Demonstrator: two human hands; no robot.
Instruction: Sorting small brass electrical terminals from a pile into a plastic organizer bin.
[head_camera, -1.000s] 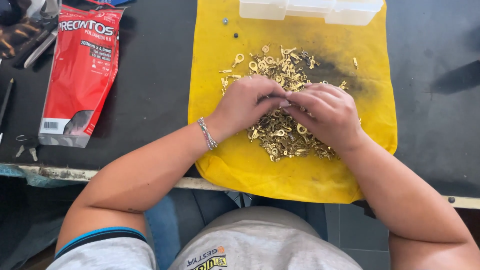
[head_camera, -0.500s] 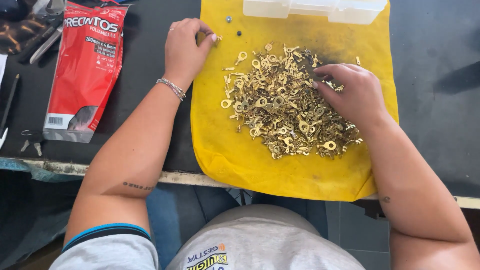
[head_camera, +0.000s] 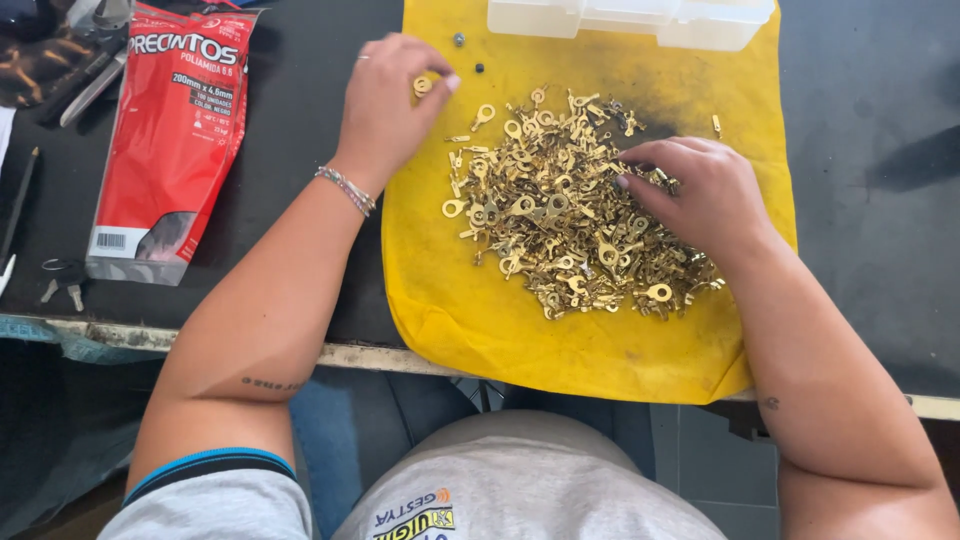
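The clear box (head_camera: 630, 20) at the counter's far edge is cut off by the frame top, the right hand (head_camera: 695, 195) hides the terminals (head_camera: 540, 215) beneath it, and the tools (head_camera: 60, 60) at the far left corner are blurred.

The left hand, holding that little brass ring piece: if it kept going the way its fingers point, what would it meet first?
Probably the two small dark bits on the yellow cloth just beyond the left hand; the clear plastic box lies further along.

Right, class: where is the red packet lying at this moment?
In the head view, the red packet lies flat on the dark table, left of the yellow cloth and beyond the left hand.
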